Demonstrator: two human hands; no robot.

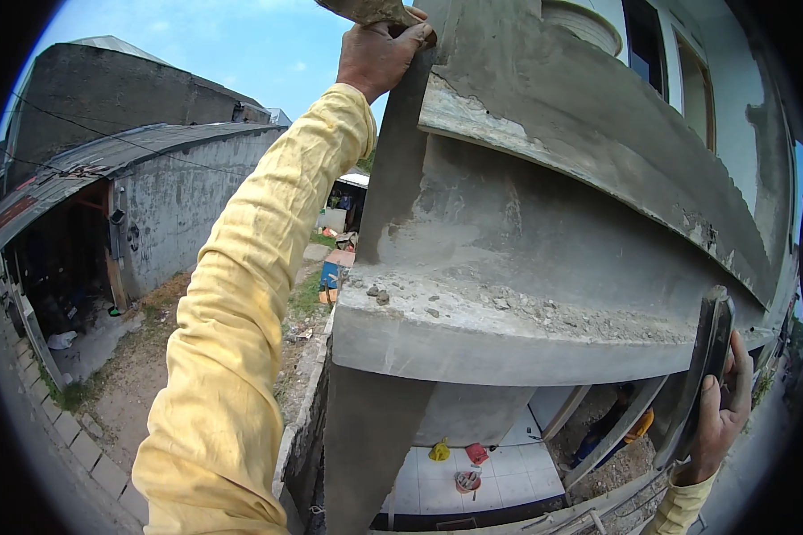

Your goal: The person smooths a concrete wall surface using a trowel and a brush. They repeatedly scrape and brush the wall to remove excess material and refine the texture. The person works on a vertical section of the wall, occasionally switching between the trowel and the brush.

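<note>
My left hand [379,53] is raised at the top of the head view, its fingers closed on a mud-coated tool [357,9] that is partly cut off by the frame edge, beside the grey plastered corner [401,116]. At lower right, my right hand [723,410] grips a long, dark, flat float [696,383], held nearly upright at the end of the concrete ledge [509,352]. Grey crumbs and lumps of mortar [379,294] lie on that ledge. Above it runs a rough-edged band of grey render [589,134].
Below, a tiled floor [500,481] holds a bucket [467,481] and yellow and red bags [439,450]. A person [633,423] is partly visible behind boards. To the left stand a low wall [303,428] and a shed [187,196] with a corrugated roof; windows [687,80] are at upper right.
</note>
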